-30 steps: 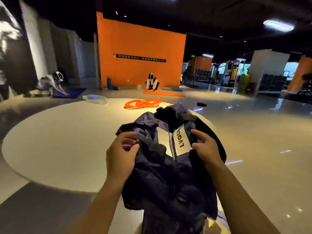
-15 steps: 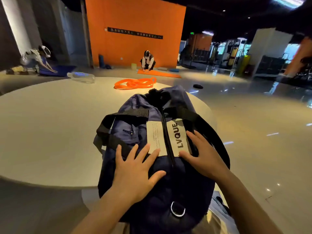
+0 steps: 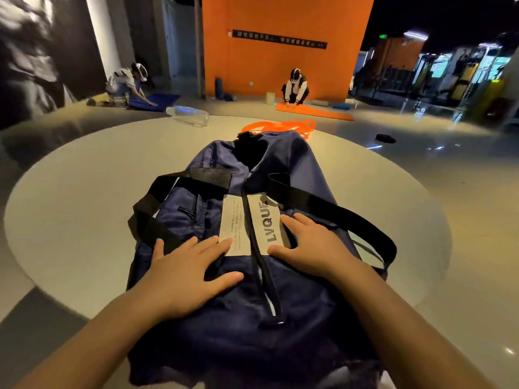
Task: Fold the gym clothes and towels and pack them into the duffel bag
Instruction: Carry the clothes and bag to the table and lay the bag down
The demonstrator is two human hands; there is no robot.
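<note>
one duffel bag (image 3: 252, 276) on the floor | left hand (image 3: 185, 270), right hand (image 3: 314, 248): two, fingers flat, pressing bag | two black straps (image 3: 323, 209)

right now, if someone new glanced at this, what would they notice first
A navy duffel bag fills the middle, lying on a pale round platform, with the left hand and right hand pressed flat on top beside its white label. Behind it rises a bright orange wall, with an orange band on the platform's far edge.
</note>
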